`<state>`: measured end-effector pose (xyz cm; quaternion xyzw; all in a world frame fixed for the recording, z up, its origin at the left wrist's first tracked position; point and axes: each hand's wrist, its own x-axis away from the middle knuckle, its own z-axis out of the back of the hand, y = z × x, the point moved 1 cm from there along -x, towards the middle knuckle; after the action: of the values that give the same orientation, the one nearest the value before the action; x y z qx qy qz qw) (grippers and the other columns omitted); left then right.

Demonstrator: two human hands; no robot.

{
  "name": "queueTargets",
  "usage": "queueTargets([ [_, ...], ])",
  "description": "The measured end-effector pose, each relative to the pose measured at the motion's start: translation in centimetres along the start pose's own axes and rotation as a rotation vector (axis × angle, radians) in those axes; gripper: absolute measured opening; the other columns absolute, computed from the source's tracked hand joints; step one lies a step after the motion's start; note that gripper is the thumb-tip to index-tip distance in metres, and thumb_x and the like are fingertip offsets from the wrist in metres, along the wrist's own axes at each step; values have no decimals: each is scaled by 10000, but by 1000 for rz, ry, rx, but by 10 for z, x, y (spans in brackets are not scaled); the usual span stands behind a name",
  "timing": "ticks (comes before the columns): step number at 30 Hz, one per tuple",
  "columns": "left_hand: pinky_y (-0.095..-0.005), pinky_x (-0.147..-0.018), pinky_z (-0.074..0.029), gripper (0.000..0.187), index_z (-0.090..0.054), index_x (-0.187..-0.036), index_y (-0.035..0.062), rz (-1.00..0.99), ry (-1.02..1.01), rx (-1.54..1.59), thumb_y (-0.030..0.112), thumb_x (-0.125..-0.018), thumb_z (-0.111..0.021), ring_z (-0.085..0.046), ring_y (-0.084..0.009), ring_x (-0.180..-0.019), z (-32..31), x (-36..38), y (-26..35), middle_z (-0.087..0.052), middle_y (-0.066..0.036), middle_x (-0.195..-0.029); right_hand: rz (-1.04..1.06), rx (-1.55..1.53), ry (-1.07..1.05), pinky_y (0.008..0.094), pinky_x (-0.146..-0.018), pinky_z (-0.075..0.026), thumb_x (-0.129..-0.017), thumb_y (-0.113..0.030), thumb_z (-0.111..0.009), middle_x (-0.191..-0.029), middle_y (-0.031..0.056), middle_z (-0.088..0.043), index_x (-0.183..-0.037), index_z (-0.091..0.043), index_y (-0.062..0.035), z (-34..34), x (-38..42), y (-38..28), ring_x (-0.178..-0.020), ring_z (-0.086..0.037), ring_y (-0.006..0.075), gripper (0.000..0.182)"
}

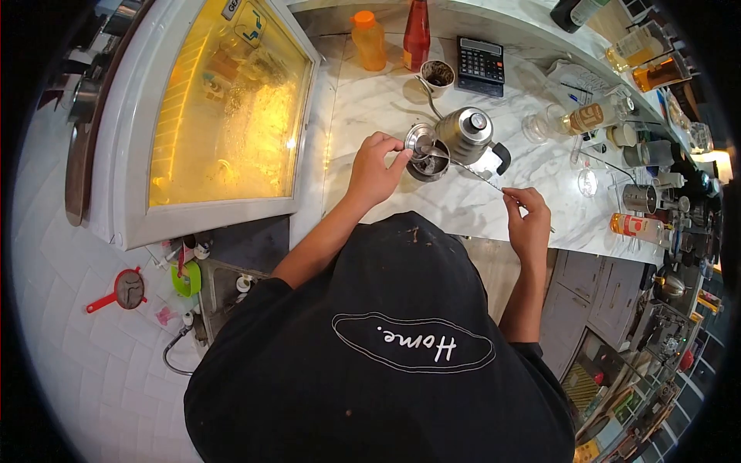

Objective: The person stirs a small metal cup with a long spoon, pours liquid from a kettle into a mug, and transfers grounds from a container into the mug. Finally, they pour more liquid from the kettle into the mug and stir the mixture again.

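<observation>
My left hand pinches a small round metal cup by its near rim. Just below it stands a wider steel cup with something dark inside. Between the fingers of my right hand is the thin twisted handle of a long bar spoon. The spoon slants to the left, and its bowl overlaps the small cup and the steel cup's opening. A steel gooseneck kettle stands close behind, its black handle to the right.
A white cup of dark grounds, a calculator, a red bottle and an orange-capped bottle line the back of the marble counter. At left is a glass-door fridge. Several bottles and glasses crowd the right side, including a labelled bottle.
</observation>
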<state>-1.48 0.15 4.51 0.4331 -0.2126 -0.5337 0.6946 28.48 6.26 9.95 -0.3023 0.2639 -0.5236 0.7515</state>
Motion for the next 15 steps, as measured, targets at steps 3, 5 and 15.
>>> queueTargets([
  [3,-373,-843,-503,207,-711,-956,-6,-10,5,-9,194,-915,-746,-649,-294,-955,0,-1,3,-670,-127,-995,-17,69,-31,363,-767,-532,-899,-27,-712,-883,142,-699,-1012,-771,-33,4,3,17,-821,-677,268,127],
  [5,-377,-848,-502,208,-709,-954,-5,-7,0,-18,195,-911,-750,-645,-298,-969,0,0,2,-669,-127,-997,-41,22,-21,360,-764,-530,-896,-28,-715,-884,146,-698,-1011,-770,-33,8,2,19,-813,-674,273,127],
  [15,-395,-876,-495,205,-703,-957,2,-43,8,-54,194,-902,-752,-620,-317,-1005,4,-2,11,-655,-129,-1012,49,101,-35,383,-725,-509,-862,-18,-743,-857,128,-694,-978,-777,-53,11,-10,25,-792,-656,289,125],
])
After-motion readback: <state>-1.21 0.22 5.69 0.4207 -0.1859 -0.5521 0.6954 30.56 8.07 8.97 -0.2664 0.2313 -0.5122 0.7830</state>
